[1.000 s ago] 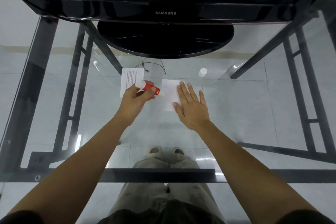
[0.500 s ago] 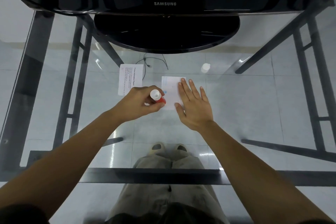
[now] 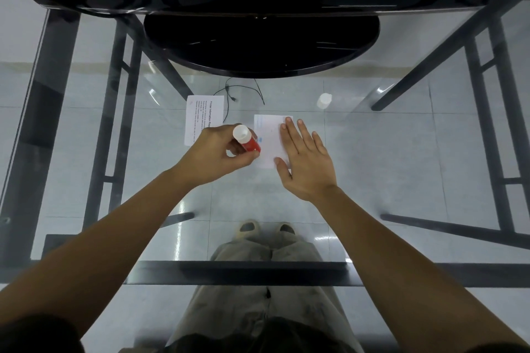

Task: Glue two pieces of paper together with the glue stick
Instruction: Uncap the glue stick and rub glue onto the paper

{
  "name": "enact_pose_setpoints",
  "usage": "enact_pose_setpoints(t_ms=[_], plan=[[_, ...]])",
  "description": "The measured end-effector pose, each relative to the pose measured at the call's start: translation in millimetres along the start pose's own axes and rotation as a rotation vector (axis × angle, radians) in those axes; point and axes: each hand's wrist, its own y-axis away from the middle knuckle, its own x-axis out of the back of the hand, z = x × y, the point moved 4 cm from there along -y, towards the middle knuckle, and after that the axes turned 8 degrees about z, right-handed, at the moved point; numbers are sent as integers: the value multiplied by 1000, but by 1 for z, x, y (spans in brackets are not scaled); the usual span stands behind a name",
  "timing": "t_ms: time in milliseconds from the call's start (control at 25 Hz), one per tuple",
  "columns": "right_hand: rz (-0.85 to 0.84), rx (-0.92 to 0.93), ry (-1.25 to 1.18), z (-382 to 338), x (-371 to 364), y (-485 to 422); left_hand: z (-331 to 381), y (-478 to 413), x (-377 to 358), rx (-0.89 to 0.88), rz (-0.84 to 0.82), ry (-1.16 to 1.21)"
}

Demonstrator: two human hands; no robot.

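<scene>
Since the frame a second back, I've tipped the glue stick (image 3: 249, 141) from lying nearly flat to standing steep, its white base toward me and its working end down at the left edge of the small white sheet (image 3: 269, 140). Nearest me, my left hand (image 3: 220, 152) is curled tight around the red barrel, thumb and fingertips pinching it. My right hand (image 3: 305, 160) lies flat, fingers spread, pressing down the sheet's right side on the glass tabletop (image 3: 401, 152). I judge the job to be in the gluing stage: the cap (image 3: 324, 100) sits off, well beyond the right hand, but I can't tell how much glue is laid. The printed sheet (image 3: 204, 116) lies apart to the left, not yet joined, so spreading, placing and pressing remain.
</scene>
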Motion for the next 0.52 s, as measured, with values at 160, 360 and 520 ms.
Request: enact_pose_setpoints(t_ms=[160,360,520], plan=[[-1,-6,7,0,-1,0,4,5,-7,-43,-61,-33],[7,-3,5,0,-1,0,2,1,-4,-89,-88,-79],[2,-3,2,0,-1,0,5,1,-6,-112,-73,-51]])
